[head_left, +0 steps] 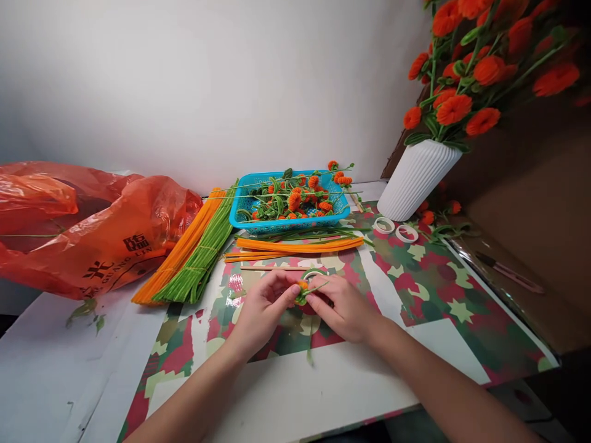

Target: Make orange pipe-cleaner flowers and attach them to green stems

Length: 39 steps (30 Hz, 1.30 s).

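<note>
Between my two hands is a small pipe-cleaner flower (301, 294), orange on top and green below. My left hand (268, 301) pinches it from the left between thumb and fingers. On the other side, my right hand (342, 306) has thumb and fingertips closed on the flower's green part. A thin green strip (310, 344) hangs beneath it over the white part of the table. Just behind the fingers lies a roll of green tape (316, 273), partly covered by my right hand. A thin wooden stick (272, 268) lies beyond my left fingertips.
Behind my hands, orange pipe cleaners (300, 245) lie before a blue basket (247, 226) of small flowers. Orange (184, 246) and green bundles (203, 258) lean leftward near a red plastic bag (115, 240). At right stand a white vase (415, 178), white tape rolls (384, 226) and scissors (510, 274).
</note>
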Motion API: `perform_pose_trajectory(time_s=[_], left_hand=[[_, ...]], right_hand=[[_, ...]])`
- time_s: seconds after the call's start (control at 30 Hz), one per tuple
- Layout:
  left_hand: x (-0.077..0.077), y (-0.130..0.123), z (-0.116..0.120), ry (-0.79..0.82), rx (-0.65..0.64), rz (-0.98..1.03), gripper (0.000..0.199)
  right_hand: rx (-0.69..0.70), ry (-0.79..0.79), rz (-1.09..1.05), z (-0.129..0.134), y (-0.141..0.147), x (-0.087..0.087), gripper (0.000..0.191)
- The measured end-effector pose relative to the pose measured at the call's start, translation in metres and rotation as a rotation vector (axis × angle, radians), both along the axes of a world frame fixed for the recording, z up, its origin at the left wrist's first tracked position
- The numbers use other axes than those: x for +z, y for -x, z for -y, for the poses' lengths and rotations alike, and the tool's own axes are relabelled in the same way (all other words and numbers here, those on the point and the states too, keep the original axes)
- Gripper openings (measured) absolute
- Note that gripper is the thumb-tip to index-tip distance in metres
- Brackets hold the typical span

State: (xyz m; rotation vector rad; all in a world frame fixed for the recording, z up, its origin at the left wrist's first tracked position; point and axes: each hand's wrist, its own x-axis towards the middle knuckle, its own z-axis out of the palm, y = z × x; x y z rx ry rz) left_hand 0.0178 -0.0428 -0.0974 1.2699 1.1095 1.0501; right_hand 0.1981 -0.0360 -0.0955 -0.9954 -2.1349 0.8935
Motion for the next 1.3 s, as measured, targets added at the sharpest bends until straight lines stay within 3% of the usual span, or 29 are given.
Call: perform_pose_trajectory(time_s=[0.23, 0.47, 0.63, 0.77, 0.9, 1.07, 1.17, 1.3], left_hand=[[-0.003, 0.002, 0.004, -0.051, -0.06, -0.121, 0.015], [-0.003, -0.001, 0.008, -0.201, -0.031, -0.261, 0.011], [-0.005, -0.001, 0.008, -0.234, -0.032, -0.159, 0.003], [-0.005, 0.001, 0.01, -0.353, 0.009, -0.085, 0.021], [-0.007, 0.003, 0.012, -0.512, 0.089, -0.062, 0.033], [-0.009, 0.004, 0.011, -0.642, 0.142, -0.02, 0.038], [-0.008, 0.004, 0.012, -0.705, 0.095, -0.035, 0.042], [-0.005, 0.006, 0.014, -0.684, 0.03, -0.004, 0.049]], right_hand=[[-0.015, -0.058, -0.036, 0.003, 0.0, -0.003, 0.018], [-0.113, -0.228, -0.017, 0.004, 0.006, -0.009, 0.02], [-0.152, -0.285, -0.029, 0.003, 0.004, -0.005, 0.016], [-0.171, -0.291, -0.136, 0.005, 0.0, 0.001, 0.007], [-0.175, -0.166, -0.244, 0.009, -0.001, 0.003, 0.019], [-0.139, 0.138, -0.269, 0.012, 0.002, 0.001, 0.008], [-0.037, 0.133, -0.2, 0.012, 0.003, 0.0, 0.006], [-0.014, 0.016, -0.213, 0.012, 0.005, -0.001, 0.012]])
